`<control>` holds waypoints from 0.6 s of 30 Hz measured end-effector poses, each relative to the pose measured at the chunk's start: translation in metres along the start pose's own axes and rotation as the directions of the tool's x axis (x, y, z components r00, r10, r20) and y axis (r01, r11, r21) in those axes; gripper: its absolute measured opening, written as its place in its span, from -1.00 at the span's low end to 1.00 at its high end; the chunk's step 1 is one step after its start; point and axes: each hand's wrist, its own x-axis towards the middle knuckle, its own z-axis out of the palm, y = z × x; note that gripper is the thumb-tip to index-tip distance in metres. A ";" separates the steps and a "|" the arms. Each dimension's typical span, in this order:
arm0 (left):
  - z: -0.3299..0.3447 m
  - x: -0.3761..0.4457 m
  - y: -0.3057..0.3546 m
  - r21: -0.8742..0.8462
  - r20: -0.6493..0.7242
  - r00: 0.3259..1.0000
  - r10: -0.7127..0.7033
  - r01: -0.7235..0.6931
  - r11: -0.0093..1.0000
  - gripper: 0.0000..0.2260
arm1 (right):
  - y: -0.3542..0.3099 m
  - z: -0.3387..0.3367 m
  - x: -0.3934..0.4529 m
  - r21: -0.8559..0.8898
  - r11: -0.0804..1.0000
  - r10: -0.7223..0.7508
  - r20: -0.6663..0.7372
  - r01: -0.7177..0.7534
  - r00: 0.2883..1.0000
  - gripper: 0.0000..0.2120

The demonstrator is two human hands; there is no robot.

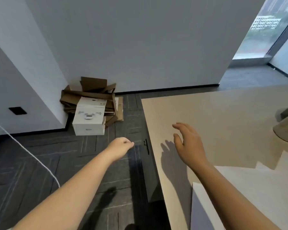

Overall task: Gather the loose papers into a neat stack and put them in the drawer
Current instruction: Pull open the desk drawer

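A person's left hand (121,144), fingers curled and holding nothing, reaches toward the dark drawer handle (146,146) at its three o'clock, so hook it squarely, while the empty, spread right hand (188,145) hovers over the table (223,113), white papers (256,188) at five o'clock.

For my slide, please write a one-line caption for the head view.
Left hand reaches toward the black drawer handle; right hand hovers open over the desk.
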 end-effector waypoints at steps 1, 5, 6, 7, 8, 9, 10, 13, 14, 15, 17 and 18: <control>0.005 0.012 -0.005 -0.012 0.023 1.000 -0.014 0.014 1.000 -0.86 | 0.006 0.014 0.008 -0.003 1.000 0.017 0.013 -0.017 1.000 -0.65; 0.028 0.065 -0.025 -0.032 0.088 0.992 -0.090 0.093 0.995 -0.86 | 0.023 0.064 0.038 -0.049 0.997 0.070 0.061 -0.067 0.996 -0.64; 0.034 0.078 -0.029 -0.054 0.092 0.991 -0.099 0.105 0.993 -0.87 | 0.026 0.075 0.045 -0.063 0.995 0.080 0.067 -0.075 0.995 -0.63; 0.040 0.092 -0.031 -0.074 0.095 0.990 -0.106 0.113 0.991 -0.89 | 0.031 0.084 0.053 -0.090 0.993 0.078 0.057 -0.072 0.995 -0.64; 0.046 0.104 -0.033 -0.088 0.090 0.992 -0.093 0.101 0.991 -0.90 | 0.033 0.090 0.058 -0.131 0.989 0.072 0.040 -0.066 0.997 -0.64; 0.051 0.115 -0.033 -0.109 0.090 0.992 -0.089 0.098 0.989 -0.90 | 0.036 0.097 0.062 -0.165 0.985 0.057 0.015 -0.054 0.998 -0.63; 0.057 0.128 -0.035 -0.129 0.087 0.993 -0.081 0.092 0.987 -0.89 | 0.039 0.102 0.065 -0.194 0.980 0.036 -0.018 -0.039 0.999 -0.63; 0.077 0.161 -0.038 -0.215 0.092 0.990 -0.105 0.123 0.969 -0.86 | 0.043 0.109 0.068 -0.267 0.964 -0.010 -0.098 -0.017 0.995 -0.62; 0.084 0.171 -0.040 -0.245 0.083 0.988 -0.126 0.143 0.959 -0.85 | 0.044 0.109 0.068 -0.273 0.962 -0.007 -0.107 -0.023 0.994 -0.61; 0.090 0.178 -0.041 -0.267 0.072 0.986 -0.153 0.166 0.949 -0.85 | 0.045 0.110 0.067 -0.274 0.962 -0.006 -0.114 -0.026 0.993 -0.61; 0.099 0.191 -0.045 -0.283 0.030 0.979 -0.200 0.200 0.938 -0.82 | 0.043 0.107 0.069 -0.261 0.965 0.012 -0.109 -0.040 0.994 -0.60; 0.102 0.196 -0.048 -0.286 0.012 0.976 -0.216 0.211 0.935 -0.78 | 0.043 0.107 0.070 -0.234 0.971 0.015 -0.103 -0.039 0.995 -0.61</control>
